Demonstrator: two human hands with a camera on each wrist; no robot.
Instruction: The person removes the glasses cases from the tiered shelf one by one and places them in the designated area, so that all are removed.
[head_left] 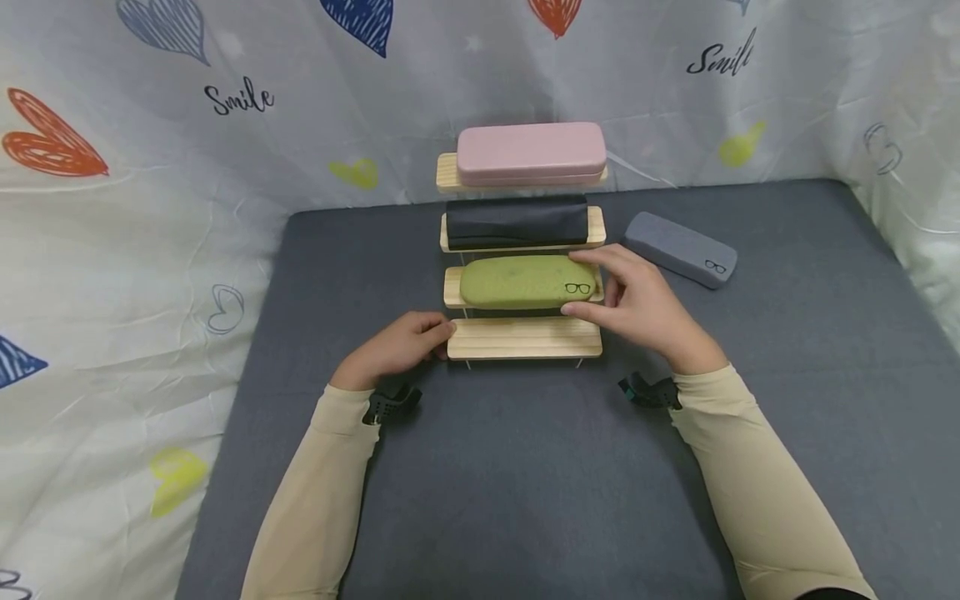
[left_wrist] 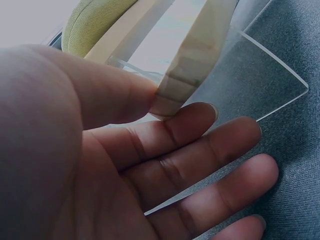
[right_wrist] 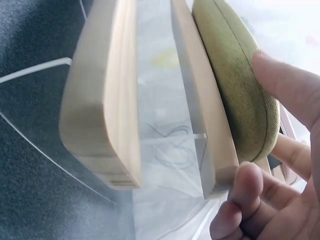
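Note:
A tiered rack of wooden shelves on clear supports stands in front of me. On its third shelf down lies a green glasses case [head_left: 517, 282], which my right hand [head_left: 637, 300] holds at its right end between thumb and fingers. In the right wrist view the case [right_wrist: 240, 85] lies against its shelf [right_wrist: 210, 110]. My left hand [head_left: 401, 346] pinches the left end of the bare lowest shelf [head_left: 525, 339]. In the left wrist view thumb and index finger grip that shelf end [left_wrist: 192, 55], while the other fingers extend below it.
A pink glasses case [head_left: 531, 154] lies on the top shelf, and a black case [head_left: 517, 222] on the one below. To the right, a grey-blue glasses case [head_left: 678, 248] rests on the grey tablecloth [head_left: 510, 483]. A patterned curtain [head_left: 420, 108] hangs behind the rack.

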